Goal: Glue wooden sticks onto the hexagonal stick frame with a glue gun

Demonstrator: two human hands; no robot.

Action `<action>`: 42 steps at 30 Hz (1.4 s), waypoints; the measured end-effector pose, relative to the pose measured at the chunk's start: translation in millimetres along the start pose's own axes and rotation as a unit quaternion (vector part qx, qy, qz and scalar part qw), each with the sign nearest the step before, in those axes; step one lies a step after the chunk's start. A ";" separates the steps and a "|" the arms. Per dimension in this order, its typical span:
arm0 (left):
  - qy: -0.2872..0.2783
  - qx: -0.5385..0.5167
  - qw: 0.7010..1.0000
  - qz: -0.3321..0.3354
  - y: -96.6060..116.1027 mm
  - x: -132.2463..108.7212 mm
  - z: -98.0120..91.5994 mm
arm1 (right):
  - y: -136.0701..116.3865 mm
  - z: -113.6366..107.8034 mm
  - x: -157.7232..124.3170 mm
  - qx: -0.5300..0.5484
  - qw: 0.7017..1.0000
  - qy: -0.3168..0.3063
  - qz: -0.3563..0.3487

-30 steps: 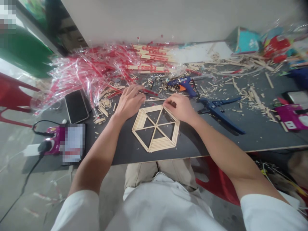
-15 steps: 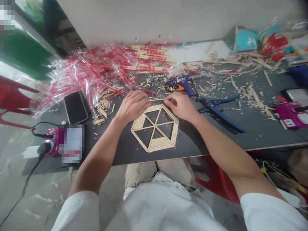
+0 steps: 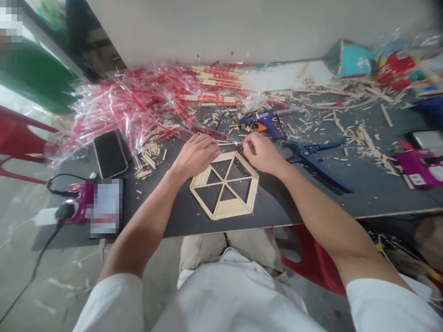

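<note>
A flat hexagon frame built of thin wooden sticks, with spokes meeting at its centre, lies on the dark tabletop near its front edge. Both hands sit at the frame's far edge. My left hand has its fingers curled, pinching one end of a thin wooden stick. My right hand is closed in a pinch on the stick's other end. The stick runs level between them just above the frame's top side.
A heap of red-and-clear wrappers fills the back left. A black phone and a purple power strip lie left. A blue glue gun and blue cutters lie right, amid scattered stick offcuts.
My left hand drew back from the wrappers to the hexagon's far edge and closed on the stick. My right hand shifted slightly away from me, still pinching.
</note>
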State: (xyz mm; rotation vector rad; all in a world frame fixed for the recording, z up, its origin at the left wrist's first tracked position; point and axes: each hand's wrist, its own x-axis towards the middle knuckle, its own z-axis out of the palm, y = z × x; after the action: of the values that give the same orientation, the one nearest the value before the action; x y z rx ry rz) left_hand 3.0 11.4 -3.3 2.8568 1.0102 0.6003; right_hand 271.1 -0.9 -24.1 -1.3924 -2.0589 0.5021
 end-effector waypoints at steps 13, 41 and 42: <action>0.004 -0.008 1.000 -0.013 -1.6 -1.0 5.0 | -0.8 -2.0 -0.8 -0.011 1.000 -0.011 -0.024; -0.025 0.010 0.999 0.037 9.5 -0.2 1.6 | 67.3 -27.5 14.0 -0.141 0.955 0.149 0.214; -0.024 0.012 0.999 0.037 9.2 -0.3 2.0 | 62.9 -28.1 13.3 -0.127 0.958 0.149 0.211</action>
State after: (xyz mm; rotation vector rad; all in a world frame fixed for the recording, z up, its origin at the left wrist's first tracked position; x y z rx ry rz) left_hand 9.0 4.1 -3.6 2.9258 0.9139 0.5251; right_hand 330.1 34.8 -37.6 -1.9476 -1.6269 0.1802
